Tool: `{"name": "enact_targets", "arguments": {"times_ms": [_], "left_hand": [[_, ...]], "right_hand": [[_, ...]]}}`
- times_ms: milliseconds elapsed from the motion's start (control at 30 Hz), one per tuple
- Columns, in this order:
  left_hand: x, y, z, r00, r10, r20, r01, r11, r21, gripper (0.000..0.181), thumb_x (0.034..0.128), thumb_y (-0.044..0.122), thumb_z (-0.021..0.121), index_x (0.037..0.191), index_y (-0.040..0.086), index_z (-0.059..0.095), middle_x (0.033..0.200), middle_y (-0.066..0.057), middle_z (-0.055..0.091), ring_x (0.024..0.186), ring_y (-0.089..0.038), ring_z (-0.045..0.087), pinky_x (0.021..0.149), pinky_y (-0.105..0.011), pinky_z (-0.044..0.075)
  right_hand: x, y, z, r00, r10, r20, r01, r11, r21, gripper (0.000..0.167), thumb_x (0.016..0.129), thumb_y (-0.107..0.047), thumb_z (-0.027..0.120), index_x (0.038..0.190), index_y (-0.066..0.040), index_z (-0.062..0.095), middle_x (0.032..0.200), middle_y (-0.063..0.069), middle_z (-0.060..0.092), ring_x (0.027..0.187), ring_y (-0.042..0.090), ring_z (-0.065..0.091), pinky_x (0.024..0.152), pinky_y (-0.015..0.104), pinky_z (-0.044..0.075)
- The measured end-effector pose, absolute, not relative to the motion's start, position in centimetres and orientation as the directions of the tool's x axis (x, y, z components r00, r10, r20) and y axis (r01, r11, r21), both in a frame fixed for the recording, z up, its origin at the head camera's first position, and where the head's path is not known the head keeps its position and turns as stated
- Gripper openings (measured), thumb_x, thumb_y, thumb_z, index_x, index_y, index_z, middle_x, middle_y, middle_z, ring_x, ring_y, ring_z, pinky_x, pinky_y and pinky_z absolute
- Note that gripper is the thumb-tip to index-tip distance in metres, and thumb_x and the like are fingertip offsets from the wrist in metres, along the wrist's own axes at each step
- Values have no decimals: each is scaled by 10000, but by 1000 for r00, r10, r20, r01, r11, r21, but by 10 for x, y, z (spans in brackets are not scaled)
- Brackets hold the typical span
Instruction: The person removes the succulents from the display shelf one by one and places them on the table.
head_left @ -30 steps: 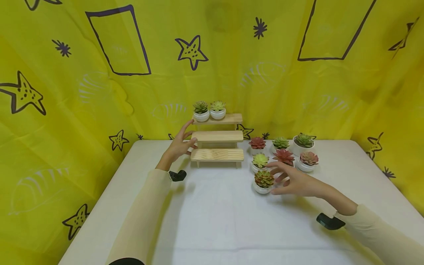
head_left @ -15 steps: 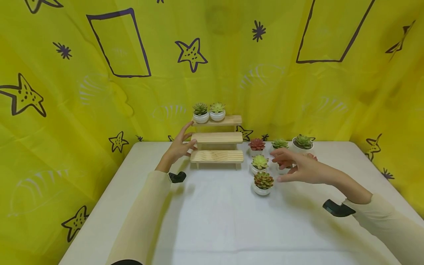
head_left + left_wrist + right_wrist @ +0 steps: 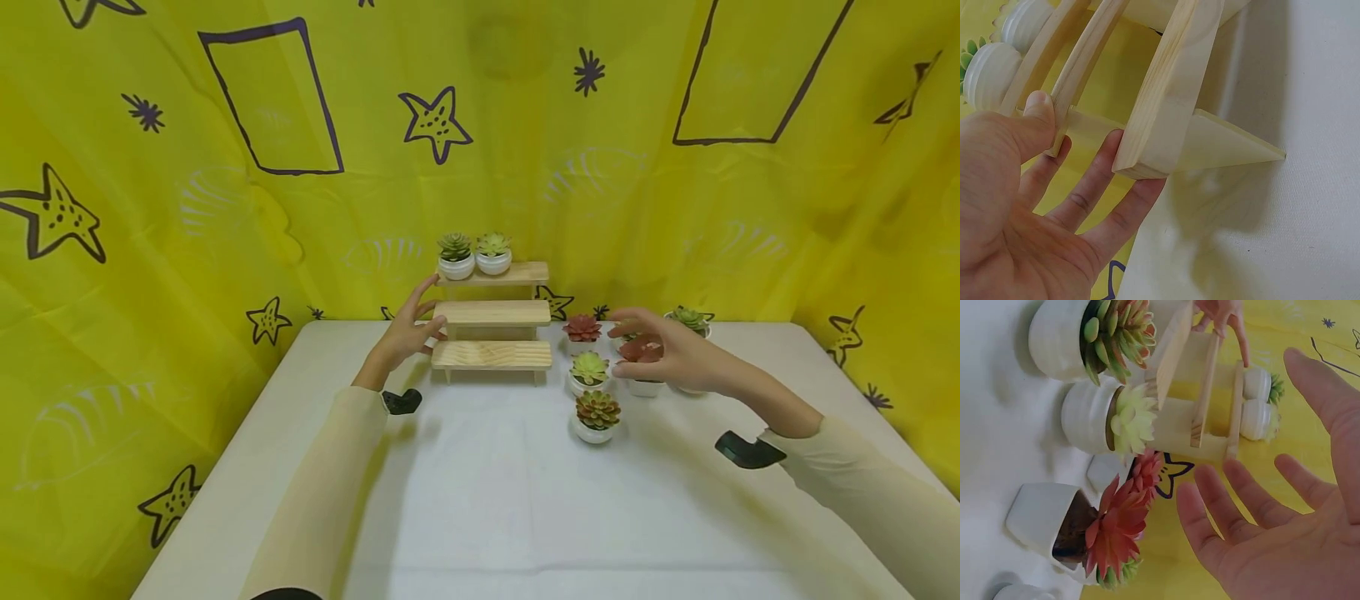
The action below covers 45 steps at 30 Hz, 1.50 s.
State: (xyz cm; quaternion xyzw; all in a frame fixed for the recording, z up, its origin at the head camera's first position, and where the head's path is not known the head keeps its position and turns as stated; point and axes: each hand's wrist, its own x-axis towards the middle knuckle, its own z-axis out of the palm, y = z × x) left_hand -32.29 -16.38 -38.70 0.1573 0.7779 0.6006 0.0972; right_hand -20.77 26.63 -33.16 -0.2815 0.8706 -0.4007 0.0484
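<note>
My left hand (image 3: 407, 335) holds the left end of a three-tier wooden stand (image 3: 491, 355). In the left wrist view its thumb lies against the middle board (image 3: 1079, 59), and fingertips touch board edges. Two white-potted succulents, one dark green (image 3: 455, 257) and one pale green (image 3: 493, 253), stand on the top tier. My right hand (image 3: 678, 357) hovers over the potted plants at the right, fingers spread and holding nothing. It partly covers a red succulent (image 3: 640, 350), whose square white pot (image 3: 1044, 519) shows in the right wrist view.
Left of the right hand stand a small red succulent (image 3: 582, 328), a light-green one (image 3: 588, 368) and a green-and-red one (image 3: 597, 412). Behind the hand is a larger green succulent (image 3: 690, 318). A yellow patterned curtain (image 3: 510, 192) hangs behind the white table (image 3: 480, 483).
My right hand has moved back from beside the green-and-red succulent to above the red one, its fingers staying spread. The left hand keeps its place on the stand.
</note>
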Motion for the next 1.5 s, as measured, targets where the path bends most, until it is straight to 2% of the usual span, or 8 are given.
{"name": "enact_targets", "arguments": {"times_ms": [200,500,767,967,1333,1500], "left_hand": [[-325,-165,-392,-936,348,54,147,248,958,763,1065,164,571,1613,498,159,1671,-165,243,1117,-503,641,747,-498,588],[-324,-163,-391,-935,345,78,172,251,953,758,1069,128,563,1621,466,169,1661,-204,250,1021,-410,692,713,-457,595],[-324,-164,-391,-935,346,83,178,251,952,754,1071,130,559,1626,454,164,1663,-217,235,1057,-463,674,704,-451,592],[-323,-163,-390,-935,346,81,174,246,953,761,1069,121,558,1627,456,162,1665,-220,225,1035,-436,682,690,-431,587],[-324,-163,-388,-937,341,71,163,248,955,762,1068,129,565,1634,438,157,1670,-214,213,1051,-462,673,765,-539,584],[-323,-163,-388,-939,338,67,158,250,955,764,1066,128,569,1632,441,163,1671,-203,218,1055,-464,673,755,-517,587]], "right_hand": [[-219,255,-326,-851,-506,142,-434,523,-733,699,944,-183,777,1519,-53,402,1483,224,492,1258,410,565,993,568,495],[-239,236,-311,-856,-490,167,-450,545,-708,704,962,-192,757,1540,-42,383,1492,235,481,1291,434,527,1024,588,469],[-258,219,-301,-866,-472,162,-431,544,-720,720,965,-207,755,1548,-30,372,1509,233,466,1319,428,501,1070,588,429],[-270,209,-297,-871,-458,176,-430,540,-723,698,958,-203,760,1534,-44,400,1516,226,463,1325,419,496,1073,594,419],[-292,187,-293,-884,-431,182,-418,552,-721,750,951,-302,768,1547,-44,393,1522,226,449,1350,435,462,1084,572,408],[-301,178,-291,-890,-419,179,-412,574,-707,775,952,-329,761,1558,-37,376,1525,240,444,1354,434,459,1060,572,432]]}}
